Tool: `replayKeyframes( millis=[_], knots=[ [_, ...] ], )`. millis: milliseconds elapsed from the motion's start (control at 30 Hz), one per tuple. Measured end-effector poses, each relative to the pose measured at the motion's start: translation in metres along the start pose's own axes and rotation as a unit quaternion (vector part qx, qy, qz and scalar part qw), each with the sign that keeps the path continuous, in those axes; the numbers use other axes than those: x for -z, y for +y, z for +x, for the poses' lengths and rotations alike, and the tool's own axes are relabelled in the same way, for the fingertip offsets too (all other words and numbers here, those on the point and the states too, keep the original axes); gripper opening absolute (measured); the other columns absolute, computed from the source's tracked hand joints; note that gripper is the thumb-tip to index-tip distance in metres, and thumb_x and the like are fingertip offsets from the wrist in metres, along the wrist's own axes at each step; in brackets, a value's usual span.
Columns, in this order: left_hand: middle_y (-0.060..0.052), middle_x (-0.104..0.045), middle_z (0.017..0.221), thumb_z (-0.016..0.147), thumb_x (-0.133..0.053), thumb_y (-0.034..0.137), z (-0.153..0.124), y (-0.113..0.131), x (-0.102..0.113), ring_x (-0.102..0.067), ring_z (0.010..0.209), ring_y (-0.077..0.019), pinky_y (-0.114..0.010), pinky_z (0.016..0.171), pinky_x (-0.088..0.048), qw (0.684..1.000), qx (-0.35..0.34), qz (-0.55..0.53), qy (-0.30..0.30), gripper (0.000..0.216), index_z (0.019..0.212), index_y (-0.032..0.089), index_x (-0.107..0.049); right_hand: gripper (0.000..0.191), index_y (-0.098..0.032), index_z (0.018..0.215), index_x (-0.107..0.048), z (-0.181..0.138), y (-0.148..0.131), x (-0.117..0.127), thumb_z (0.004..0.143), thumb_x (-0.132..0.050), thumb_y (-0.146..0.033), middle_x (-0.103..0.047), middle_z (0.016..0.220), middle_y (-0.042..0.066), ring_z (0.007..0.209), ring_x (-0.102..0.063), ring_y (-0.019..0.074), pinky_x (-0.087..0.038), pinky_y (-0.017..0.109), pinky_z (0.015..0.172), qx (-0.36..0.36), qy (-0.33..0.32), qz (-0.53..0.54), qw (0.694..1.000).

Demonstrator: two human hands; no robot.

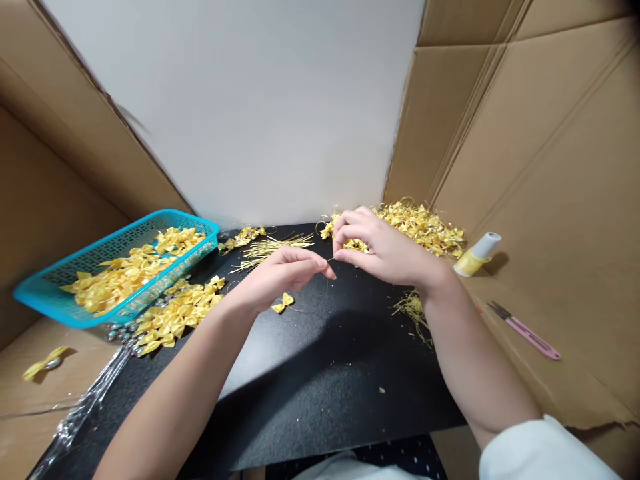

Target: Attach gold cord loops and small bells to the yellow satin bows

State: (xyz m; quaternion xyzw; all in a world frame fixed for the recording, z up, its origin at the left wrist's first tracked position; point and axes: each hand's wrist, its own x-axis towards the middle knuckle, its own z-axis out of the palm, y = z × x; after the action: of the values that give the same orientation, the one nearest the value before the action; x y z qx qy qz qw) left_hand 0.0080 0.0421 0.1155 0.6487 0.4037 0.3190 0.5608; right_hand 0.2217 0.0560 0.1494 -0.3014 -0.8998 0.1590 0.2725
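Pinch grip on gold strand (331, 261), both hands

Black mat (320, 387) sat between cardboard walls (525, 133). Teal basket (95, 250) of yellow bows (120, 273) was tilted at far left, loose bows (173, 319) heaped just beside it. Left hand (280, 277) and right hand (385, 252) met mid-mat, fingertips clamped on the strand between them. Single bow (283, 303) lay just under the left hand.

I found my black table top (320, 373) bearing a pile of loose yellow bows (170, 320) at left, a single bow (283, 303) near centre, gold wire strands (270, 247) at rear, a bow heap (425, 227) rear right, and wire trimmings (413, 310) at right.
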Motion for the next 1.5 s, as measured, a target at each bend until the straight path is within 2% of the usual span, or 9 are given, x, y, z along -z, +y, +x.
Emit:
replayKeyframes(
  millis=[133, 267, 533, 833, 933, 1100, 1267, 1333, 1500],
  knots=[
    [0.006, -0.025, 0.049, 0.079, -0.064, 0.038, 0.0, 0.004, 0.005, -0.018, 0.046, -0.0072, -0.024, 0.045, -0.012, 1.0, 0.011, -0.01, 0.018, 0.026, 0.072, 0.015, -0.075, 0.012, -0.018, 0.076, -0.061, -0.003, 0.011, 0.006, 0.088, -0.056, -0.019, -0.061, 0.094, 0.006, 0.1, -0.05, 0.0213, -0.038, 0.035, 0.092, -0.037, -0.03, -0.022, 0.999],
    [0.006, -0.025, 0.048, 0.077, -0.066, 0.038, 0.0, 0.006, 0.011, -0.018, 0.045, -0.0064, -0.023, 0.044, -0.011, 0.999, 0.02, -0.019, 0.034, 0.027, 0.07, 0.014, -0.074, 0.012, -0.017, 0.072, -0.062, -0.003, 0.026, 0.006, 0.083, -0.056, -0.016, -0.064, 0.088, 0.006, 0.087, -0.057, 0.0189, -0.043, 0.032, 0.081, -0.108, -0.126, -0.01, 0.986],
    [0.006, -0.025, 0.047, 0.076, -0.066, 0.038, 0.001, 0.005, 0.02, -0.018, 0.044, -0.0061, -0.023, 0.042, -0.011, 0.998, 0.029, -0.012, 0.05, 0.026, 0.068, 0.014, -0.072, 0.009, -0.015, 0.067, -0.065, 0.015, 0.047, -0.042, 0.076, -0.062, -0.014, -0.065, 0.071, 0.001, 0.066, -0.055, 0.0117, -0.041, 0.023, 0.063, -0.17, -0.275, 0.078, 0.943],
    [0.007, -0.021, 0.049, 0.075, -0.068, 0.038, 0.002, 0.003, 0.025, -0.017, 0.044, -0.0054, -0.022, 0.043, -0.011, 0.997, 0.044, -0.027, 0.055, 0.026, 0.069, 0.013, -0.071, 0.009, -0.015, 0.076, -0.071, 0.025, 0.057, -0.092, 0.077, -0.066, -0.021, -0.068, 0.075, 0.001, 0.068, -0.056, 0.012, -0.042, 0.022, 0.065, -0.15, -0.275, 0.108, 0.943],
    [0.007, -0.022, 0.048, 0.077, -0.067, 0.038, 0.002, 0.002, 0.028, -0.017, 0.044, -0.0055, -0.023, 0.043, -0.011, 0.997, 0.046, -0.018, 0.052, 0.026, 0.071, 0.013, -0.072, 0.011, -0.014, 0.08, -0.073, 0.024, 0.06, -0.086, 0.071, -0.072, -0.02, -0.069, 0.08, 0.003, 0.072, -0.058, 0.0138, -0.044, 0.024, 0.066, -0.161, -0.271, 0.097, 0.944],
    [0.007, -0.022, 0.048, 0.076, -0.067, 0.038, 0.003, 0.001, 0.031, -0.017, 0.043, -0.0053, -0.022, 0.043, -0.011, 0.998, 0.046, -0.014, 0.049, 0.026, 0.07, 0.014, -0.071, 0.04, -0.014, 0.1, -0.07, 0.019, 0.054, -0.056, 0.062, -0.082, -0.023, -0.067, 0.093, 0.006, 0.079, -0.058, 0.0151, -0.047, 0.026, 0.07, -0.169, -0.202, 0.094, 0.96],
    [0.007, -0.022, 0.048, 0.074, -0.069, 0.037, 0.004, 0.003, 0.03, -0.017, 0.043, -0.0049, -0.021, 0.042, -0.013, 0.996, 0.053, -0.019, 0.063, 0.025, 0.068, 0.013, -0.071, 0.019, -0.016, 0.088, -0.072, 0.022, 0.036, -0.057, 0.074, -0.076, -0.028, -0.067, 0.084, 0.003, 0.076, -0.056, 0.0137, -0.045, 0.027, 0.07, -0.087, -0.074, 0.127, 0.985],
    [0.007, -0.022, 0.048, 0.073, -0.069, 0.037, 0.003, 0.003, 0.029, -0.017, 0.043, -0.0047, -0.02, 0.042, -0.014, 0.996, 0.055, -0.021, 0.069, 0.025, 0.067, 0.013, -0.071, 0.007, -0.015, 0.079, -0.071, 0.025, 0.032, -0.064, 0.078, -0.07, -0.022, -0.066, 0.077, 0.003, 0.071, -0.056, 0.0124, -0.044, 0.027, 0.069, -0.062, -0.062, 0.112, 0.99],
    [0.007, -0.022, 0.047, 0.074, -0.068, 0.035, 0.003, 0.003, 0.03, -0.017, 0.043, -0.0048, -0.02, 0.042, -0.014, 0.996, 0.062, -0.017, 0.067, 0.024, 0.068, 0.012, -0.072, 0.007, -0.014, 0.074, -0.071, 0.026, 0.035, -0.071, 0.08, -0.066, -0.015, -0.065, 0.075, 0.002, 0.067, -0.054, 0.0106, -0.041, 0.025, 0.066, -0.053, -0.076, 0.09, 0.992]
  ],
)
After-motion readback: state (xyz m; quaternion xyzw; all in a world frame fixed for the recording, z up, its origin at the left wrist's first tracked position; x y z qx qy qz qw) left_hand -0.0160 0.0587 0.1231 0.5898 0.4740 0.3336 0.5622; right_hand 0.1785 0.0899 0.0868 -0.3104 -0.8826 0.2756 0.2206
